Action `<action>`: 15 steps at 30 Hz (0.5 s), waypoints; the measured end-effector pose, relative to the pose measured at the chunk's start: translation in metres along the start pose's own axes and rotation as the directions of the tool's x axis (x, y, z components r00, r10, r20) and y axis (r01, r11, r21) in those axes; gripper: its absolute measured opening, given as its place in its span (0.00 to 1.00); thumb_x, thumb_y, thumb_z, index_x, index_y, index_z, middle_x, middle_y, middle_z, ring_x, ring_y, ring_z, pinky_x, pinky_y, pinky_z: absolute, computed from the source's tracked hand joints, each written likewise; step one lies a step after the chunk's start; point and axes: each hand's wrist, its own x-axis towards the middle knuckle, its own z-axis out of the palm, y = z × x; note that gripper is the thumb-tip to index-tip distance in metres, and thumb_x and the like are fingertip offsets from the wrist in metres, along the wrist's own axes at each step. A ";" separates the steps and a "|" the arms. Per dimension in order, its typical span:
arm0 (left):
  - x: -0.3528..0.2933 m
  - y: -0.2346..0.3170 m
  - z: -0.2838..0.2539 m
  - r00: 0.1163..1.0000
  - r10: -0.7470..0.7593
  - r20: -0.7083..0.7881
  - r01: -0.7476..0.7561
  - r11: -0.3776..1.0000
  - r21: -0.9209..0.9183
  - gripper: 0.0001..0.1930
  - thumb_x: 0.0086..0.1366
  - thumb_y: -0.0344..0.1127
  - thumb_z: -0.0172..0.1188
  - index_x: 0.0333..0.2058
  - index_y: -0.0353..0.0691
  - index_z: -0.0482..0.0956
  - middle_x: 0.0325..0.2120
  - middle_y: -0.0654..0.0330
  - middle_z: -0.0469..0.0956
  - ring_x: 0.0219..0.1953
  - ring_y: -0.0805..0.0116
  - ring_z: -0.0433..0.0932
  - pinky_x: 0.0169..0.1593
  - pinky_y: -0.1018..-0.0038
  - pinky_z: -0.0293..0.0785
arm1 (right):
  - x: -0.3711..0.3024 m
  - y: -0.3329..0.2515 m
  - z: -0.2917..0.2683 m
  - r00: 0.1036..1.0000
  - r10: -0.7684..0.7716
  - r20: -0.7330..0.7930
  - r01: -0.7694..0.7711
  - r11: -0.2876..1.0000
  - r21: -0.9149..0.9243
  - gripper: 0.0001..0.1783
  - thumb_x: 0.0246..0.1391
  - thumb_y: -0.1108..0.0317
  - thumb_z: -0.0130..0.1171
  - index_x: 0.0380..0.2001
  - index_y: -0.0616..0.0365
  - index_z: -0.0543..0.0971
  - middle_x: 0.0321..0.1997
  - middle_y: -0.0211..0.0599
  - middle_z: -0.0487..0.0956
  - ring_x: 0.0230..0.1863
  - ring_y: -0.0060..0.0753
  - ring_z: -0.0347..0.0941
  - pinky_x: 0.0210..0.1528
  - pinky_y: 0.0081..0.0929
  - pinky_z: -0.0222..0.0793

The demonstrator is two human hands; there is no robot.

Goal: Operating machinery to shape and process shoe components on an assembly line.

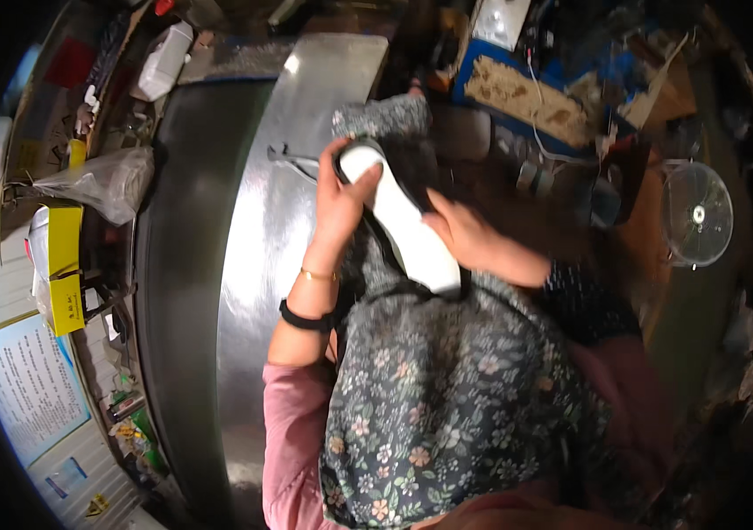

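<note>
A shoe sole (407, 225) with a white inner face and a black rim lies slanted over my lap, white side up. My left hand (345, 196) grips its far end, the thumb pressed on the white face and the other fingers around the outer edge. At the sole's right side, my right hand (467, 232) holds the edge; the thumb shows on top, while most fingers are hidden beneath. Below it spreads a dark floral apron (438, 389) covering my front.
A shiny metal surface (253, 238) with a dark belt (186, 265) runs along my left. Further left are a yellow box (64, 305) and a clear plastic bag (116, 185). A blue-edged tray (526, 99) stands at far right, with a round clear disc (699, 215) nearer.
</note>
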 end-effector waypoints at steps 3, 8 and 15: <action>0.001 0.006 -0.005 0.997 0.073 0.030 -0.058 0.936 -0.346 0.35 0.63 0.29 0.66 0.66 0.33 0.62 0.52 0.55 0.76 0.52 0.67 0.75 0.58 0.72 0.72 | 0.021 0.005 0.011 0.995 -0.095 -0.018 0.087 0.797 0.598 0.35 0.74 0.56 0.47 0.72 0.70 0.55 0.68 0.57 0.69 0.70 0.40 0.66 0.68 0.29 0.62; -0.026 -0.002 0.011 0.931 -0.023 -0.365 -0.029 0.990 -0.138 0.28 0.79 0.48 0.39 0.63 0.28 0.67 0.61 0.42 0.70 0.63 0.49 0.70 0.67 0.63 0.63 | 0.038 -0.015 0.016 0.945 -0.288 -0.157 0.327 0.864 0.384 0.37 0.74 0.59 0.45 0.74 0.68 0.46 0.71 0.62 0.64 0.72 0.49 0.62 0.71 0.36 0.58; -0.021 0.002 0.004 0.933 0.118 -0.340 0.274 0.380 0.884 0.26 0.79 0.45 0.39 0.43 0.27 0.79 0.36 0.36 0.82 0.43 0.32 0.79 0.48 0.50 0.76 | 0.038 -0.036 0.046 0.852 -0.376 -0.365 0.421 0.906 0.049 0.40 0.72 0.59 0.49 0.73 0.69 0.44 0.66 0.75 0.65 0.67 0.66 0.66 0.67 0.46 0.63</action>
